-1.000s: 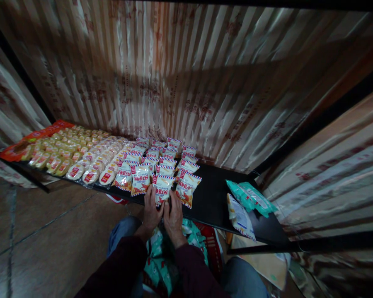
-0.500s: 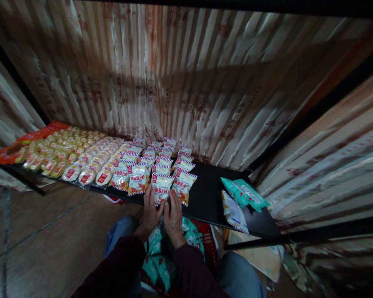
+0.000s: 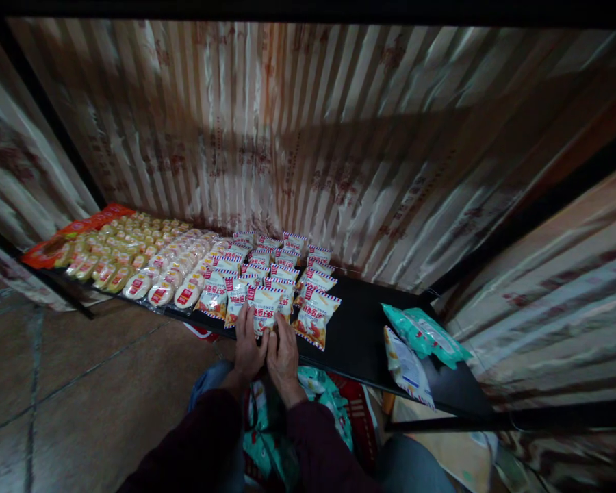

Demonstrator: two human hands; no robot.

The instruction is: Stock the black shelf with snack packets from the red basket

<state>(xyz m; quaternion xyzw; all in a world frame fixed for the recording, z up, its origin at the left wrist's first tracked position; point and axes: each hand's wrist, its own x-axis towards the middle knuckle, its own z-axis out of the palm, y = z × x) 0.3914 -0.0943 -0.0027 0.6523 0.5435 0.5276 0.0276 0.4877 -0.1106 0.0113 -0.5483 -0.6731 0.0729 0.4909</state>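
Both hands grip one small white-and-orange snack bag (image 3: 263, 306) with red lettering, at the front edge of the black shelf. My left hand (image 3: 249, 350) is on its left lower side, and my right hand (image 3: 283, 352) closes on its right lower side, thumbs nearly touching. The held bag overlaps the snack bag to its left (image 3: 235, 302) and covers part of one behind. To the right, apart from my fingers, lies another bag of the same kind (image 3: 317, 316). Similar bags stand in rows behind.
Left along the shelf (image 3: 356, 325) lie white round packaged cakes (image 3: 160, 296), small yellow wrapped pieces (image 3: 105, 274) and an orange package (image 3: 77, 226). Green packets (image 3: 426, 332) and a face-down bag (image 3: 408, 366) lie right. More green packets (image 3: 267, 448) sit below my arms. Corrugated sheeting (image 3: 298, 137) backs the shelf.
My hands have moved the held snack bag left against its neighbour, widening the gap to the bag on its right. The whole view has shifted, so the shelf appears further right.
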